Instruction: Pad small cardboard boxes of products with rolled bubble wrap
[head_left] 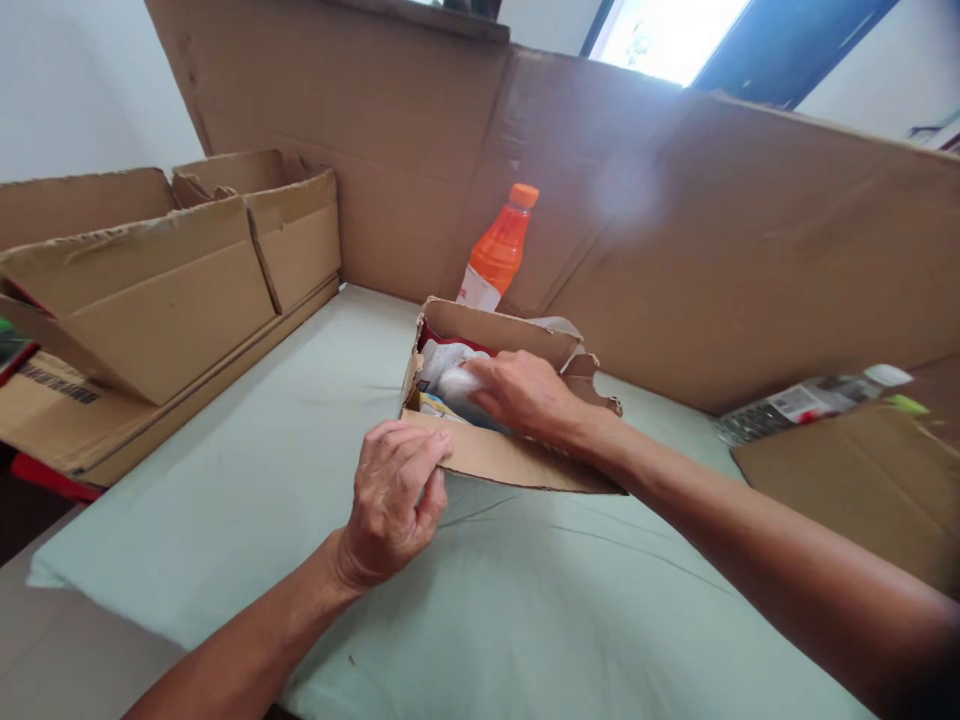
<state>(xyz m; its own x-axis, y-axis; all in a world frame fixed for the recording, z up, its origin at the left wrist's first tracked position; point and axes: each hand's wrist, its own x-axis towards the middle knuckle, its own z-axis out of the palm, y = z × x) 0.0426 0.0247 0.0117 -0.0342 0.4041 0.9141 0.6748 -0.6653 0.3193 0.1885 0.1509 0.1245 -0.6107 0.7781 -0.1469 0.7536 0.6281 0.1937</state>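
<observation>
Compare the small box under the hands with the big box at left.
The small box sits central, the big box far left. The small box shows packets inside; the big box's inside is hidden. The left hand and right hand are at the small box, not the big box. Both are cardboard.

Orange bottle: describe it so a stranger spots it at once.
Find the tall brown cardboard wall behind the pale green tablecloth. At its foot, just behind the small open cardboard box, stands the orange plastic bottle. Unlike the clear plastic bottle lying at right, it is upright, orange-capped, white-labelled.
</observation>
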